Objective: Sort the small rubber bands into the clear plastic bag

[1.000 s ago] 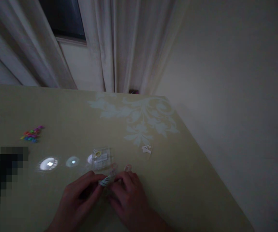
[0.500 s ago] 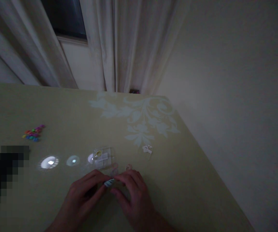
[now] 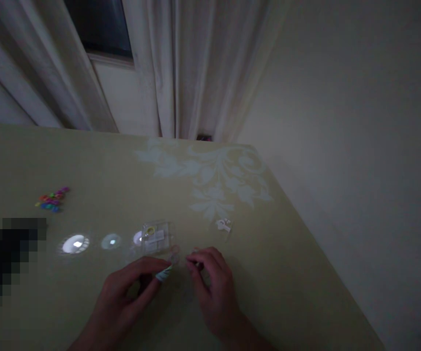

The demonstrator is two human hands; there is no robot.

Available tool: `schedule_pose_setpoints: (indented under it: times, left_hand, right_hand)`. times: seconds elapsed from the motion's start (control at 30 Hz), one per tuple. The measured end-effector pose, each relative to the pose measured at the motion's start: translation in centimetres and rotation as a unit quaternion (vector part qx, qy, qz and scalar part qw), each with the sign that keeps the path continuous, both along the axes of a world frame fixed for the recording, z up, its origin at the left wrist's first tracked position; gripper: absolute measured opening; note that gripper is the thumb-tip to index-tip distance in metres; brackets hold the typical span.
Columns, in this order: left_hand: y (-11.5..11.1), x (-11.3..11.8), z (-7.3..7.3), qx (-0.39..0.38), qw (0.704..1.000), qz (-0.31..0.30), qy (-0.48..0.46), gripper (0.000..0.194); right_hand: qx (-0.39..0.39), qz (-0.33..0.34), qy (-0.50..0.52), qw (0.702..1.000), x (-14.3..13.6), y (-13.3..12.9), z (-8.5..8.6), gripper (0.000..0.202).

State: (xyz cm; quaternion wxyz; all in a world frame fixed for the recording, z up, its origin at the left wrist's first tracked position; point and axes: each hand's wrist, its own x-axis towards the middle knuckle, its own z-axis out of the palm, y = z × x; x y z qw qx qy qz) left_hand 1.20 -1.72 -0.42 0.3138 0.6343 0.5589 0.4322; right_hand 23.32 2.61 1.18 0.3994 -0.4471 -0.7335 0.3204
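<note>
Between the thumb and forefinger of my left hand is a small pale-blue piece with dark stripes; its exact kind is unclear. My right hand is a little to the right, its thumb and fingertips pinched together. Whatever it holds, if anything, is too small to make out. Just beyond the left fingertips lies a clear plastic box with a yellow ring and a pale label. A small pinkish ring-like thing sits at the box's near right corner.
A small white cut-out piece lies beyond my right hand. Several bright little coloured pieces are heaped at the far left. Nearer is a dark blurred-out shape. Light glares off the glossy tabletop; curtains and a wall border it.
My right hand has drawn away to the right from the striped piece, and its fingertips have come together. My left hand stays nearly in place with the piece.
</note>
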Motion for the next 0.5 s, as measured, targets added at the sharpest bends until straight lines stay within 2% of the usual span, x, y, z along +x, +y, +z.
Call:
schedule_pose_setpoints:
  times: [0.13,0.27,0.37,0.5]
  left_hand:
    - [0.0,0.1,-0.1,-0.004,1.0,-0.001,-0.012,0.017]
    - [0.3,0.5,0.6,-0.002,0.999,-0.028,-0.025,0.013]
    - [0.7,0.8,1.2,0.018,0.998,-0.048,-0.034,0.009]
    - [0.9,1.1,1.5,0.038,0.996,-0.065,-0.04,0.007]
  right_hand:
    - [-0.019,0.037,0.008,0.999,0.0,-0.2,0.1,0.016]
    - [0.002,0.077,0.011,0.997,-0.5,-0.9,-0.1,0.018]
    - [0.021,0.071,0.018,0.997,-0.8,-1.3,-0.3,0.009]
    - [0.044,0.047,0.017,0.998,-0.9,-1.3,-0.5,0.016]
